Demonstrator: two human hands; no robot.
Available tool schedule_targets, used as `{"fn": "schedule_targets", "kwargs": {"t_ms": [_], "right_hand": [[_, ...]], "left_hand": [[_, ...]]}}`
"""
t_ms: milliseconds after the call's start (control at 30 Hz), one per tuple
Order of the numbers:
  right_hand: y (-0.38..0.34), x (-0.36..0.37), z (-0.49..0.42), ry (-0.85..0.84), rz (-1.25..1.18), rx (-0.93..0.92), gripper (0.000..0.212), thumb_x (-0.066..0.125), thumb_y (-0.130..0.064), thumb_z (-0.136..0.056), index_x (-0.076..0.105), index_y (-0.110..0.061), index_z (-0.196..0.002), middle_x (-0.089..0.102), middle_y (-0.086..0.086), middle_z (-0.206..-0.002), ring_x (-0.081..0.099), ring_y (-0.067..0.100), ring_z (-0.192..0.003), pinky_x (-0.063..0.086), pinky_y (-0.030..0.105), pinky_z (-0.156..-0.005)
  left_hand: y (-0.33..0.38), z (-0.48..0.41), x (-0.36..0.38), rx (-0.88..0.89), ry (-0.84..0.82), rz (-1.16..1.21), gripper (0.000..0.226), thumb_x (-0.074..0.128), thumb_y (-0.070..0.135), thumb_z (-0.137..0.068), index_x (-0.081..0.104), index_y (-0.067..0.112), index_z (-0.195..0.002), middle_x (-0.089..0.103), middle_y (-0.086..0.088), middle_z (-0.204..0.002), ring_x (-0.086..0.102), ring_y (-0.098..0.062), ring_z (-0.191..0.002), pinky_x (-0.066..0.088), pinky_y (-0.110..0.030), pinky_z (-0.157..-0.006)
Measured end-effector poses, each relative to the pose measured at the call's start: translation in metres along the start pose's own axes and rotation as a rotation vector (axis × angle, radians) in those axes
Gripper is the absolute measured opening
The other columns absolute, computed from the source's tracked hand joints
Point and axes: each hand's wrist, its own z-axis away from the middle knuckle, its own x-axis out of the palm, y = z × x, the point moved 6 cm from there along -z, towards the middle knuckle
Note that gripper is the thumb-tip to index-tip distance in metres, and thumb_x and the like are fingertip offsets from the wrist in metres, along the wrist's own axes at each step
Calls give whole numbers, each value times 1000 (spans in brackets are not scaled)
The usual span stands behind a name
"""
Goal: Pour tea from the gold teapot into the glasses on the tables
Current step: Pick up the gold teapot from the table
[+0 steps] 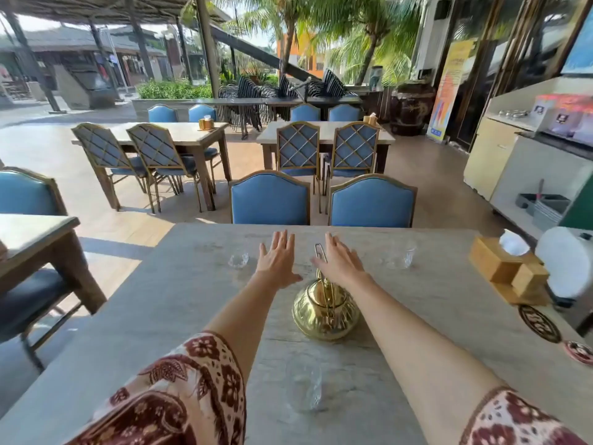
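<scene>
The gold teapot [324, 311] stands in the middle of the grey stone table [128, 316], its thin handle raised upright. My left hand [278, 260] and my right hand [338, 260] stretch out flat over the table beyond the pot, palms down, fingers spread, holding nothing. The right hand hovers just right of the handle top. Three clear glasses stand on the table: one far left [238, 260], one far right [402, 254], and one close to me [305, 385] between my forearms.
A wooden tissue box [505, 268] and a white cylinder [564, 261] sit at the table's right edge, with patterned coasters [539, 322] nearby. Two blue chairs [271, 200] face me across the table. More tables and chairs stand beyond; a counter lines the right.
</scene>
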Motion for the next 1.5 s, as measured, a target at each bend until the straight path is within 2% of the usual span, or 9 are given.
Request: {"fn": "schedule_targets", "kwargs": {"t_ms": [333, 533, 733, 833, 900, 967, 1033, 1100, 1500], "right_hand": [[10, 38, 3, 120, -100, -22, 64, 46, -32, -98, 21, -5, -150, 58, 17, -134, 57, 33, -118, 45, 42, -94], [12, 51, 5, 127, -326, 71, 58, 42, -28, -101, 19, -12, -152, 65, 16, -116, 64, 30, -103, 52, 40, -83], [11, 49, -2, 128, -575, 92, 57, 53, -15, -96, 33, -9, -149, 51, 15, -143, 57, 27, -121, 45, 38, -104], [16, 52, 0, 145, -611, 101, 58, 55, -14, -93, 36, -9, -148, 61, 10, -127, 60, 9, -83, 53, 30, -85], [19, 55, 2, 163, -642, 114, 58, 56, -14, -91, 39, -9, -147, 65, 10, -115, 37, -6, -65, 41, 22, -75], [16, 47, 7, 189, -654, 125, 57, 56, -13, -91, 41, -8, -146, 65, 8, -119, 44, -4, -73, 45, 28, -81], [8, 31, 13, 210, -637, 105, 54, 55, -11, -92, 42, -4, -144, 56, 11, -137, 59, 15, -112, 44, 34, -101], [-3, 14, 17, 230, -629, 72, 52, 56, -9, -93, 43, -2, -143, 47, 12, -146, 44, 24, -135, 37, 32, -109], [-89, -52, 75, 423, -569, -14, 30, 58, -9, -89, 67, -2, -117, 70, 14, -110, 65, 26, -102, 46, 25, -71]], "left_hand": [[10, 8, 102, -38, -270, 180, 119, 80, 41, -76, 2, 7, -159, 0, -12, -169, -5, -30, -156, 5, -59, -122], [11, 16, 123, -95, -231, 396, 129, 89, 42, -60, 10, 13, -157, 26, -1, -161, 29, -25, -148, 31, -59, -115], [15, 26, 120, -154, -191, 437, 132, 89, 40, -61, 6, 8, -158, 19, -8, -165, 25, -28, -151, 27, -53, -119], [17, 32, 120, -167, -182, 433, 132, 89, 43, -61, 7, 8, -158, 21, -7, -165, 26, -28, -151, 26, -52, -120], [18, 36, 118, -173, -176, 442, 130, 89, 43, -60, 10, 9, -158, 26, -7, -163, 28, -26, -150, 26, -52, -120], [19, 40, 113, -167, -151, 465, 124, 90, 42, -59, 18, 11, -155, 35, -5, -158, 35, -26, -145, 29, -50, -118], [20, 42, 103, -155, -120, 482, 114, 90, 43, -58, 28, 13, -149, 44, -2, -149, 45, -25, -137, 35, -49, -114], [19, 43, 92, -151, -83, 510, 105, 90, 46, -54, 37, 14, -139, 52, 0, -137, 52, -25, -127, 41, -48, -108], [-10, 93, 20, 73, 11, 664, 131, 84, 65, -53, 19, 13, -154, 35, -2, -153, 37, -20, -140, 34, -39, -116]]}}
